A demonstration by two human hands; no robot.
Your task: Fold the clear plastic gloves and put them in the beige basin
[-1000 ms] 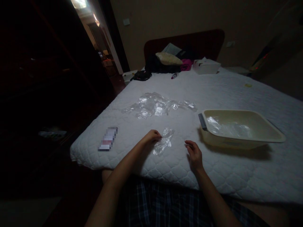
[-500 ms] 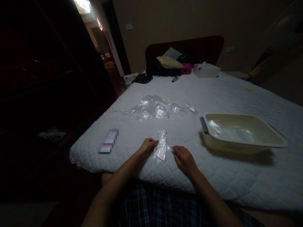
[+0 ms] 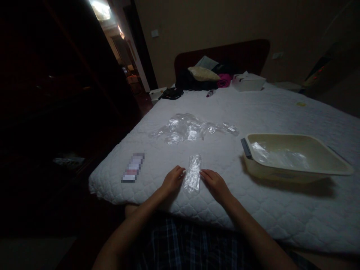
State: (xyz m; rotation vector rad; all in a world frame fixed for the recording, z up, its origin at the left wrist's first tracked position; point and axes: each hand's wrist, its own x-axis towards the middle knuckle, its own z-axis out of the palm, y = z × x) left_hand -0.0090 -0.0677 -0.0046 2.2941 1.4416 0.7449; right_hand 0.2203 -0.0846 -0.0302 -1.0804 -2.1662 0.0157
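A clear plastic bag (image 3: 193, 173), folded into a narrow upright strip, lies on the white quilted bed cover between my hands. My left hand (image 3: 172, 179) is closed at the strip's left edge, its thumb and fingers pinched together. On the opposite side, the fingertips of my right hand (image 3: 216, 183) are pressed together on the right edge. Farther up the bed, a crumpled heap of clear plastic bags (image 3: 187, 128) is spread out. To the right stands a cream plastic basin (image 3: 298, 174) with grey handles, holding some clear plastic.
A pixelated phone-like rectangle (image 3: 132, 168) lies on the left of the quilted cover (image 3: 160, 165). Toward the headboard (image 3: 225, 52) are a white box (image 3: 249, 82), a black bag (image 3: 171, 93), pillows, a pink roll (image 3: 224, 80) and a small bottle (image 3: 210, 93).
My right hand has moved left to the folded bag's right edge. My left hand has shifted slightly off the strip to its left edge. The view has turned a little.
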